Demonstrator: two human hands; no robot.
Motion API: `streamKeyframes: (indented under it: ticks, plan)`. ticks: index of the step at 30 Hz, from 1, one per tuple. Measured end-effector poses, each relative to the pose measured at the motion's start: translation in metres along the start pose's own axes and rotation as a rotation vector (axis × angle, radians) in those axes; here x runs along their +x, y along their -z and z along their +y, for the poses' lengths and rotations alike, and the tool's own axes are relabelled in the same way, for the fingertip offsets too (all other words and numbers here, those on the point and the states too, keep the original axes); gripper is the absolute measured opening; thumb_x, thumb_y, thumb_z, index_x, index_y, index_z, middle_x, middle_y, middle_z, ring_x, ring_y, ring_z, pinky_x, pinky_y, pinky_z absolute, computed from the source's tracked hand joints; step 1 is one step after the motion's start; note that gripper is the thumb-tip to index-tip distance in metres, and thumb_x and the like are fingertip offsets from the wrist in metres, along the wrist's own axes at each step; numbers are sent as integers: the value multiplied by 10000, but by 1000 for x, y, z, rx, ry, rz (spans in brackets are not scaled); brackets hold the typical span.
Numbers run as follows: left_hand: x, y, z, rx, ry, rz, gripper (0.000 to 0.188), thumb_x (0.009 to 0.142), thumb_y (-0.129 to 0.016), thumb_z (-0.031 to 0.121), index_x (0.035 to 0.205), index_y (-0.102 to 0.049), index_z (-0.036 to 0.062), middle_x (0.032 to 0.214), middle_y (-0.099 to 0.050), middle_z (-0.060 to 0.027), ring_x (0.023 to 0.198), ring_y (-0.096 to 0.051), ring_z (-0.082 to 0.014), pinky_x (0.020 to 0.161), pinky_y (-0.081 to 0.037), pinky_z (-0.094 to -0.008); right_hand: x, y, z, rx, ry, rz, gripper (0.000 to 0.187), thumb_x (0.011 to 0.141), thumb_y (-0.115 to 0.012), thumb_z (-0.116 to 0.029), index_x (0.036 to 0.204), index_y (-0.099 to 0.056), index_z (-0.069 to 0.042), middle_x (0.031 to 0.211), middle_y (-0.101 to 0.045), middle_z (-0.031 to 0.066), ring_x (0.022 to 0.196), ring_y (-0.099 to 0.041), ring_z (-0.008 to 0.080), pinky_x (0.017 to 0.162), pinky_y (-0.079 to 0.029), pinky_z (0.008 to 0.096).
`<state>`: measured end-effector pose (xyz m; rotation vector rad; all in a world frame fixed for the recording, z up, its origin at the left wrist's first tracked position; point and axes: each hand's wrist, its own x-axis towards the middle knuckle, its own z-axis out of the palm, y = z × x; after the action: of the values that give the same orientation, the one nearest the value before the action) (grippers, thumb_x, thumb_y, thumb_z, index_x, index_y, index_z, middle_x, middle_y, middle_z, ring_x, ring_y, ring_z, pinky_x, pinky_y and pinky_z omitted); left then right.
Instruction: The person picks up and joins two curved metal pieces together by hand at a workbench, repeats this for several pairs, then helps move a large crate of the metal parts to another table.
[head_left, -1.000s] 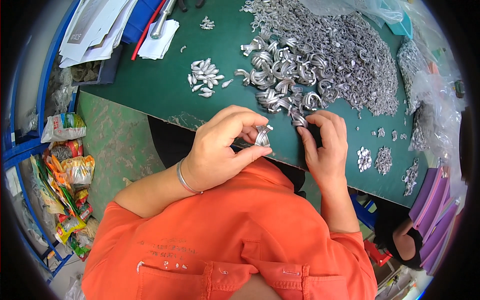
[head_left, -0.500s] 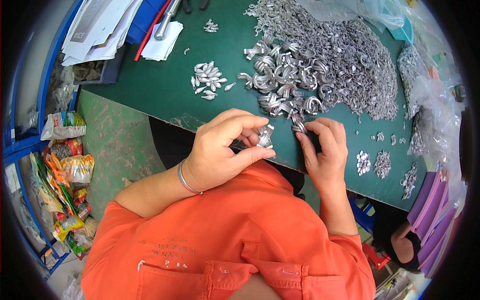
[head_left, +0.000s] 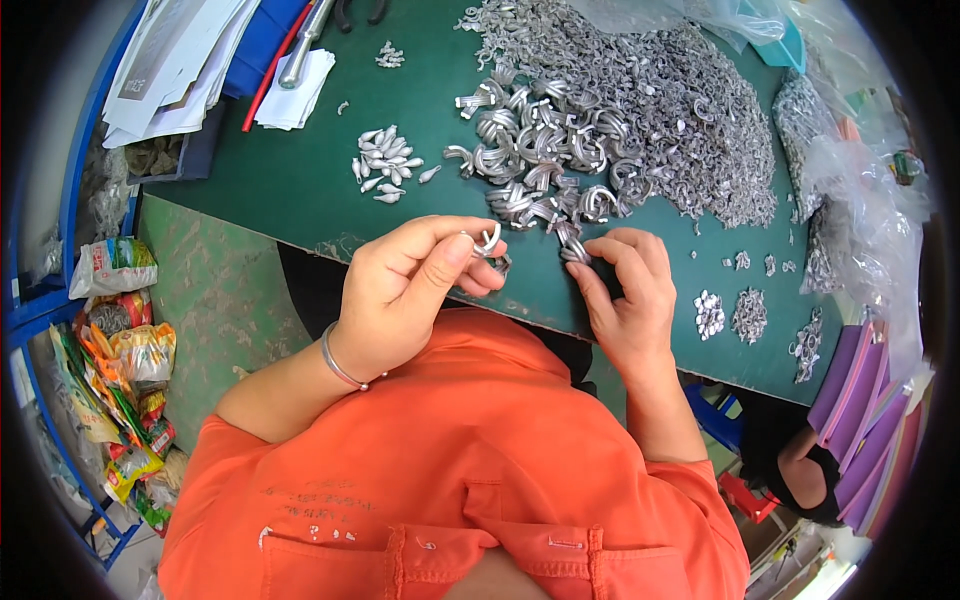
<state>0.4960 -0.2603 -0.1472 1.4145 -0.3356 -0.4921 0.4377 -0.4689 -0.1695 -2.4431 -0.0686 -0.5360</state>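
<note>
Ribbed metal arc (head_left: 570, 243) beside the heap (head_left: 640, 125), pinched by right hand (head_left: 637, 295); left hand (head_left: 400, 280) pinches a curved piece (head_left: 491, 239); I'd grip lightly.

Tabletop (head_left: 270, 170) dark green; curved metal pieces (head_left: 545, 177) at upper centre silver-grey, striped with ribs of light and shade — the heap of small metal bits (head_left: 690, 125) to their right a duller, speckled grey, the drop-shaped pieces (head_left: 387, 160) to their left paler silver. Shirt (head_left: 440, 440), lower centre: orange, with small dark print (head_left: 345, 503) at its left; floor (head_left: 205, 255) at left mottled green. Margins — papers (head_left: 175, 65) white and rod (head_left: 272, 85) red at upper left, rack (head_left: 40, 312) blue and packets (head_left: 145, 350) multicoloured along the left edge, container (head_left: 788, 52) turquoise at upper right, folders (head_left: 850, 395) purple at lower right.
</note>
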Motion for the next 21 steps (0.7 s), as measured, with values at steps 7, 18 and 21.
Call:
streamKeyframes:
  ticks: [7,18,21]
  plan:
    - [2,-3,-1,78,-14,5,259,920,-382,116,1054,-515,-61,953,-600,-144,777,-606,-155,704,-498,-268,-2,7,3,270,-143,1,212,627,-696,28,796,-576,-12,803,-560,104,683,-555,211,567,-463,280]
    - [23,-6,1,641,-558,-54,122,688,-669,6,799,-619,-7,845,-599,-111,747,-592,-219,646,-486,-273,3,5,2,89,42,-4,187,663,-677,-40,805,-558,-22,818,-538,122,741,-531,297,655,-440,352]
    - [23,0,-6,741,-645,-184,201,669,-699,81,835,-602,23,893,-565,-89,790,-553,-236,703,-456,-301,3,2,-4,67,35,27,217,648,-692,-52,820,-562,-31,824,-540,119,734,-529,296,648,-439,349]
